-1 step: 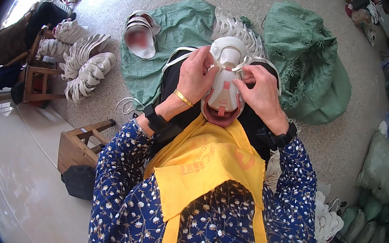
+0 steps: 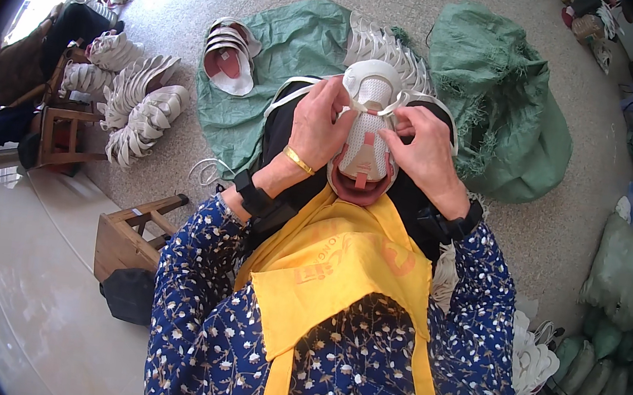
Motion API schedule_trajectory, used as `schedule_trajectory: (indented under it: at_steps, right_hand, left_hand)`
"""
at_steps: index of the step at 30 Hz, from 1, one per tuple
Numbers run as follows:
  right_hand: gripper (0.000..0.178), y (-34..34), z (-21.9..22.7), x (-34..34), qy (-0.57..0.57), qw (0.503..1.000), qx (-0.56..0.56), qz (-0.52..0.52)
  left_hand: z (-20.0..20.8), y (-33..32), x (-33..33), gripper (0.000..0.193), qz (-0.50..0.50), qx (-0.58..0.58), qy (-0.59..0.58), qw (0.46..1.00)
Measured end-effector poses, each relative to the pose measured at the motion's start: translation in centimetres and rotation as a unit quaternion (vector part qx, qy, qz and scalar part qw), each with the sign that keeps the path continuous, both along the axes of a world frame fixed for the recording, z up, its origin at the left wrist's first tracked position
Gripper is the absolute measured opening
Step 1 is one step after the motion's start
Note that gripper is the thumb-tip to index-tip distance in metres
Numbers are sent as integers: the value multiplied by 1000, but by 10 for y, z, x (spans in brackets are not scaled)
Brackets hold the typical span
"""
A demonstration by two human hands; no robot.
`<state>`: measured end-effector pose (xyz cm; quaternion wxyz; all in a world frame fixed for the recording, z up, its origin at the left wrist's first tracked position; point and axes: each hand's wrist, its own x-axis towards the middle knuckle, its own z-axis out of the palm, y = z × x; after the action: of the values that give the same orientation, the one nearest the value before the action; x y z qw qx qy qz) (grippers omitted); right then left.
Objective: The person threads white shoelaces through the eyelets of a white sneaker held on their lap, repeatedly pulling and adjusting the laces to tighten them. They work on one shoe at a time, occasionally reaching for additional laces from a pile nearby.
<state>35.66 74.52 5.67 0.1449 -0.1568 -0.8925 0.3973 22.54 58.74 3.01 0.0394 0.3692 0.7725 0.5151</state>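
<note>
A white and pink shoe upper (image 2: 369,150) lies in my lap, its toe pointing away from me and its pink-lined opening towards me. My left hand (image 2: 315,123) is closed at the upper's left edge, thumb and fingers pinching a white shoelace (image 2: 295,80). Opposite it, my right hand (image 2: 425,149) pinches lace at the right edge. Lace lies across the upper between the two hands, just below the toe cap. Loose lengths loop outward over both knees. Fingertips partly hide the eyelets.
A green woven sheet (image 2: 296,35) lies ahead, bearing stacked uppers (image 2: 232,51) at left and a row of white uppers (image 2: 381,45). A green sack (image 2: 526,136) slumps at right. Wooden stools (image 2: 128,242) and more stacked uppers (image 2: 147,112) stand to my left.
</note>
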Motion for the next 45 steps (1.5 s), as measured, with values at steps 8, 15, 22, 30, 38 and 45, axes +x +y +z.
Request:
schedule_trajectory:
  at_steps: [8, 15, 22, 30, 38, 45]
  right_hand:
    - [19, 0, 8, -3, -63, 994, 76, 38]
    - [12, -14, -1, -15, -73, 980, 184, -3]
    - [15, 7, -3, -4, -29, 995, 91, 40]
    - [17, 10, -5, 1, 8, 998, 49, 34]
    - [8, 7, -11, 3, 39, 999, 24, -13]
    - [10, 20, -13, -4, 13, 999, -43, 5]
  left_hand:
    - [5, 17, 15, 19, -72, -22, 66, 995]
    - [0, 33, 18, 12, -81, -76, 70, 991]
    - [2, 30, 23, 12, -81, -105, 98, 986]
    - [0, 27, 25, 14, -98, -99, 183, 973]
    - [-2, 27, 28, 15, -92, -102, 229, 964]
    - [-5, 26, 34, 15, -78, -107, 250, 959]
